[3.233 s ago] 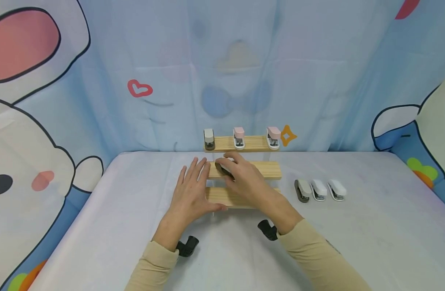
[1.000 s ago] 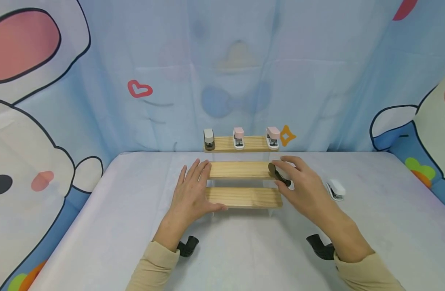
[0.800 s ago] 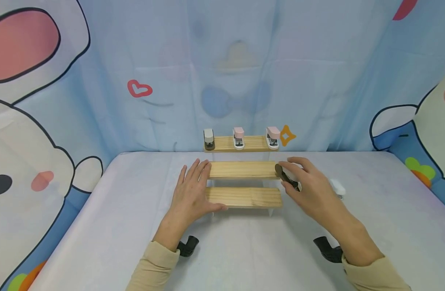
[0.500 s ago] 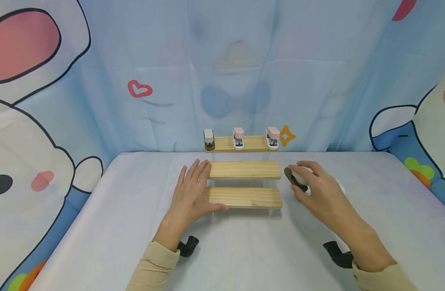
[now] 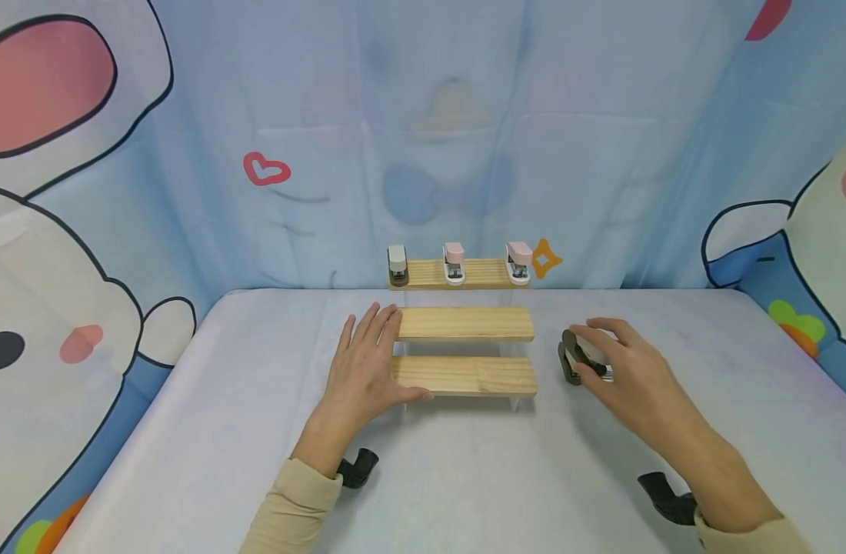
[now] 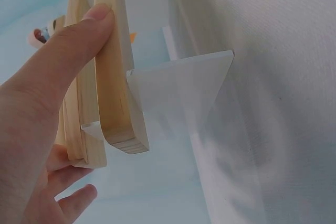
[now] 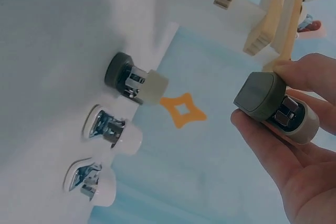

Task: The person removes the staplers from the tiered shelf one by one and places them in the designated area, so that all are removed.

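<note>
Staplers carry no writing or brand that we can read in any view. We see the right hand (image 5: 631, 377) pinching a dark grey stapler (image 7: 275, 107) between thumb and fingertips, just right of the wooden stepped shelf (image 5: 464, 375), above the table (image 5: 464, 477). From the head view its long axis runs roughly away from us, dark end toward the shelf. Only the right wrist view shows three more staplers (image 7: 113, 129) lined up on the table. Our left hand (image 5: 364, 369) lies spread, thumb pressing the lowest step's front edge.
</note>
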Tool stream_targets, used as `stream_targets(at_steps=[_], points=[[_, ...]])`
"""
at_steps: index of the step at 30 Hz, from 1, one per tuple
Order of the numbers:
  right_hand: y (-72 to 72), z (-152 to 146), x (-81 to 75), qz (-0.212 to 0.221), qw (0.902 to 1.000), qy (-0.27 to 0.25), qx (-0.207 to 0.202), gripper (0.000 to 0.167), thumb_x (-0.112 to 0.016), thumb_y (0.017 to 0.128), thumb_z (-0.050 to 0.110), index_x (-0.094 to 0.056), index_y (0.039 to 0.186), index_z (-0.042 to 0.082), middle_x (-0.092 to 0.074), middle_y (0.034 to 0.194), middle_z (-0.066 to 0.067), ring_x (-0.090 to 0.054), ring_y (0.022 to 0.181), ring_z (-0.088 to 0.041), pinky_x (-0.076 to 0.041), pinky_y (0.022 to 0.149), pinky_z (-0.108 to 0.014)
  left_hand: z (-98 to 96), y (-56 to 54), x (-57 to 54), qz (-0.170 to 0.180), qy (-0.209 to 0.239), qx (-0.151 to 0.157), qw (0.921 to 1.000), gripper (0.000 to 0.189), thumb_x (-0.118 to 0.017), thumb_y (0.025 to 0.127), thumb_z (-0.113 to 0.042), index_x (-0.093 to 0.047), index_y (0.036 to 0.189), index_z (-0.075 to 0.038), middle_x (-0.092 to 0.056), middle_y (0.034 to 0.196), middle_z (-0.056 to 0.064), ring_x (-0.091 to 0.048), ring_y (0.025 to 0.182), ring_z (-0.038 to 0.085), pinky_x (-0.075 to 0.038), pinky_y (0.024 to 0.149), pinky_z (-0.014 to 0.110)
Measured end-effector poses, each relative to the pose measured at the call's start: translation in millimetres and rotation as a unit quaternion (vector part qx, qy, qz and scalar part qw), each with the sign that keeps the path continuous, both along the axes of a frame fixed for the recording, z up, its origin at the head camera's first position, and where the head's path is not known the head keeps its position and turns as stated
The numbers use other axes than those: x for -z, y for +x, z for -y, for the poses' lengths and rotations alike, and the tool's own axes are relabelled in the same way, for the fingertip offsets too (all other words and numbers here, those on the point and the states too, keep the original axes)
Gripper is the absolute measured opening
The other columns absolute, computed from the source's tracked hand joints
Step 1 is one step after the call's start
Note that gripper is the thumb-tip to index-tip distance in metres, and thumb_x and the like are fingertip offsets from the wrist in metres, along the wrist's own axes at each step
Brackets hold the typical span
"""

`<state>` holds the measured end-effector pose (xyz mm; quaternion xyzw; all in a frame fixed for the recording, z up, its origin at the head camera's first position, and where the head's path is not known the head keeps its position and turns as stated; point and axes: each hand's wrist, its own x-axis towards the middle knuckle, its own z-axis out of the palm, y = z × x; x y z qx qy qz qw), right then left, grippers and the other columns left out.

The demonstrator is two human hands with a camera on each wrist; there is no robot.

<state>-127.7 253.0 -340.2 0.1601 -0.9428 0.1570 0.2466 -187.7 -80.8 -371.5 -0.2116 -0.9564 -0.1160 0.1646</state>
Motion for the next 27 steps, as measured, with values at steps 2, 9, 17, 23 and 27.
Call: stream_targets(at_steps=[2,9,17,23,27], points=[[0.7,-2,1.7,0.004,1.0,0.002,0.003,0.056,-0.081,0.076,0.002,-0.061,0.128,0.004,-0.055,0.126,-0.023,-0.064,0.098,-0.042,-0.057,0.073,-0.057,0.1,0.1,-0.1,-0.001,-0.001,0.0,1.0,0.125,-0.082,0.06,-0.071,-0.032,0.154,-0.007,-0.036,0.159,0.006,-0.025,0.152,0.027,-0.016,0.126,0.05],[2.1,-9,8.5,0.007,0.9998,0.016,0.01,0.056,-0.083,0.074,0.002,-0.062,0.126,0.0,-0.056,0.123,-0.025,-0.065,0.092,-0.043,-0.057,0.069,-0.056,0.2,0.4,-0.4,0.004,0.002,0.001,1.0,0.124,-0.081,0.06,-0.071,-0.031,0.154,-0.007,-0.036,0.159,0.006,-0.025,0.152,0.027,-0.015,0.126,0.05],[5.6,-11,16.0,0.052,0.9979,0.025,0.031,0.052,-0.08,0.077,0.005,-0.061,0.126,0.0,-0.056,0.122,-0.026,-0.065,0.092,-0.041,-0.059,0.07,-0.053,-0.4,-0.4,0.1,0.002,-0.002,-0.003,1.0,0.125,-0.082,0.06,-0.071,-0.031,0.154,-0.007,-0.036,0.159,0.006,-0.025,0.152,0.027,-0.014,0.126,0.051],[6.3,-12,23.0,0.085,0.9952,0.03,0.039,0.05,-0.08,0.077,0.004,-0.063,0.124,-0.001,-0.057,0.12,-0.026,-0.065,0.095,-0.041,-0.059,0.073,-0.052,-0.5,-0.5,0.5,-0.001,-0.009,-0.004,0.9999,0.125,-0.081,0.06,-0.073,-0.031,0.154,-0.008,-0.036,0.159,0.006,-0.025,0.152,0.027,-0.015,0.126,0.052],[5.6,-13,26.9,0.114,0.9926,0.027,0.032,0.049,-0.079,0.079,0.004,-0.063,0.124,-0.001,-0.058,0.119,-0.026,-0.065,0.098,-0.042,-0.059,0.076,-0.052,-0.2,-0.4,0.4,-0.001,-0.008,-0.005,1.0,0.125,-0.081,0.059,-0.073,-0.031,0.154,-0.008,-0.036,0.159,0.006,-0.026,0.152,0.026,-0.013,0.126,0.051]])
